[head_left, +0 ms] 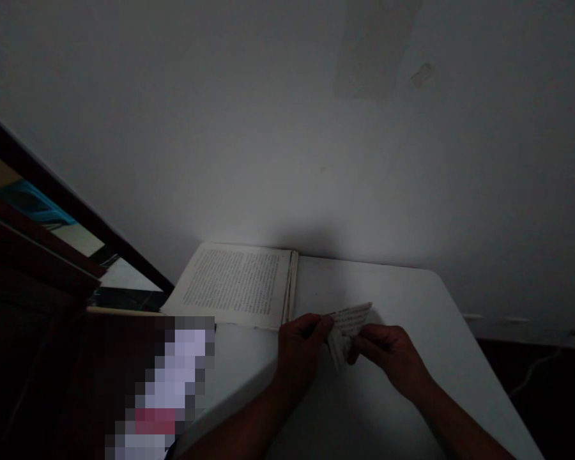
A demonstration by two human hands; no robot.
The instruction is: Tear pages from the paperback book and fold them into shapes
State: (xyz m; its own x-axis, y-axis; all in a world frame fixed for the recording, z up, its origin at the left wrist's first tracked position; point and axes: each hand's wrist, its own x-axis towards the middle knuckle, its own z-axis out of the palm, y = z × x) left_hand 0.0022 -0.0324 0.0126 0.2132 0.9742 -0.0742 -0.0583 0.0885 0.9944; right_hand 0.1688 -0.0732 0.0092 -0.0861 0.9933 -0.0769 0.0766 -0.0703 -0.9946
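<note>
A small folded piece of printed paper (352,318) is held between both hands above the white table (388,287). My left hand (301,345) pinches its left side, thumb on top. From the right, my right hand (388,354) has its fingertips closed on the lower right part. One pointed corner sticks up to the right, and a flap hangs down between the hands. Dim light hides the finer folds. Beyond my left hand lies an open book (234,281), a page of printed text facing up.
A pale wall (268,128) rises right behind the table. At the left is a dark slanted frame (76,198), with a blue item (41,201) seen past it. A blurred-out pale and red patch (167,377) covers the table's left front side.
</note>
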